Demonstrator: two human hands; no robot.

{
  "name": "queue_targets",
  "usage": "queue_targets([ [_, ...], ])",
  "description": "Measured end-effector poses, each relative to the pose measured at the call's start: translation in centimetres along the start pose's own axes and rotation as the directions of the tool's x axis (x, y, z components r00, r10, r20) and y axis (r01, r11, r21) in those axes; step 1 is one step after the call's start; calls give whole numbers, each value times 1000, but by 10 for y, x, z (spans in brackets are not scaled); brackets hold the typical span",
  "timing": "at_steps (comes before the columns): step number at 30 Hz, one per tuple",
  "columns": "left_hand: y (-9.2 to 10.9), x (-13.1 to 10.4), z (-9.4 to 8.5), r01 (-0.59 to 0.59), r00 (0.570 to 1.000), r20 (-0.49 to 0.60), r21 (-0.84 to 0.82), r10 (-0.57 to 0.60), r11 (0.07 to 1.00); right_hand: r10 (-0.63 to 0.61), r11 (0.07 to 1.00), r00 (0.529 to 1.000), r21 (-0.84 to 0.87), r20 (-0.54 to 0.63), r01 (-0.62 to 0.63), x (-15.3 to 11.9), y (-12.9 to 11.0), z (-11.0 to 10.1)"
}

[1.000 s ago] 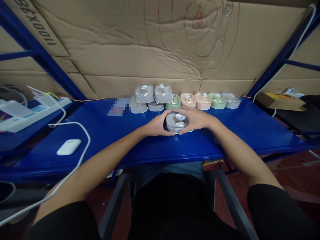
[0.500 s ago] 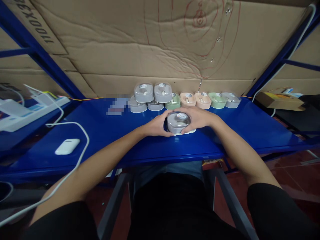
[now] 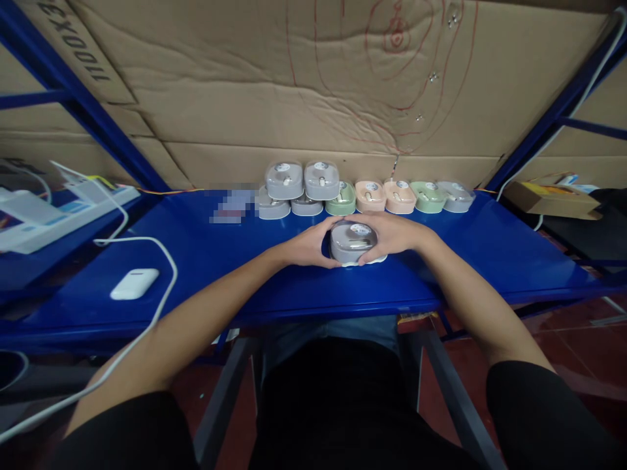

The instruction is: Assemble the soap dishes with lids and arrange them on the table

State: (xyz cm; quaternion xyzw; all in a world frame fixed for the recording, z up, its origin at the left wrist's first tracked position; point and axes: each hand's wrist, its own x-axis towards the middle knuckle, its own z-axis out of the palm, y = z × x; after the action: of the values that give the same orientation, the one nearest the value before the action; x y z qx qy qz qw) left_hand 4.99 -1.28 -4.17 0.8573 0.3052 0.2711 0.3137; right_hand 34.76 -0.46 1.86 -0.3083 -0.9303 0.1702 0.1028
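Observation:
A small grey container with a clear domed lid (image 3: pixel 353 238) is between my hands near the middle of the blue table. The lid carries a round sticker and a shiny strip. My left hand (image 3: pixel 309 248) curves around its left side, thumb low at the front. From the right, my right hand (image 3: pixel 394 233) is wrapped round it, with the thumb at the front lower edge. Beneath the container and the right hand shows a white edge (image 3: pixel 377 259), whose kind I cannot make out. The container's back and right side are partly hidden by fingers.
Along the cardboard wall stand similar containers: grey ones stacked at left (image 3: pixel 284 181), green (image 3: pixel 340 199), peach (image 3: pixel 371 197) and more. At left lie a white earbud case (image 3: pixel 134 284), a cable (image 3: pixel 169 261) and a power strip (image 3: pixel 63 219). Blue posts flank the table.
The view has shifted slightly, so everything sits a little further right. Both hands keep their hold around the grey container, with no other clear movement.

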Motion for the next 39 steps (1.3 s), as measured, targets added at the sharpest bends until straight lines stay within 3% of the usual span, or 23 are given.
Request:
queue_targets([
  [8,8,-2,-7,34,998,55,21,-35,999,30,998,1000,-61,-7,-31,-1,0,8],
  [11,10,-3,-7,34,999,35,53,-36,998,102,987,995,-126,-21,-104,1,-9,13],
  [16,1,-4,-5,52,997,-54,107,-46,993,251,940,967,-228,-43,-255,3,-31,14],
  [22,-13,-4,-9,83,965,-262,218,-23,972,259,927,962,-260,-83,-271,-5,-32,-2],
  [24,-13,-4,-10,98,958,-286,259,-21,961,250,916,960,-291,-125,-276,-7,-29,-7],
  [31,3,-5,-2,87,967,-252,215,-31,973,232,887,937,-338,-262,-314,-3,-32,-1],
  [36,10,-7,-1,13,985,-172,211,24,977,155,926,977,-323,-150,-196,-1,-40,12],
  [39,12,-8,-2,1,991,-132,245,33,970,205,904,973,-361,-108,-230,-14,-41,11],
])
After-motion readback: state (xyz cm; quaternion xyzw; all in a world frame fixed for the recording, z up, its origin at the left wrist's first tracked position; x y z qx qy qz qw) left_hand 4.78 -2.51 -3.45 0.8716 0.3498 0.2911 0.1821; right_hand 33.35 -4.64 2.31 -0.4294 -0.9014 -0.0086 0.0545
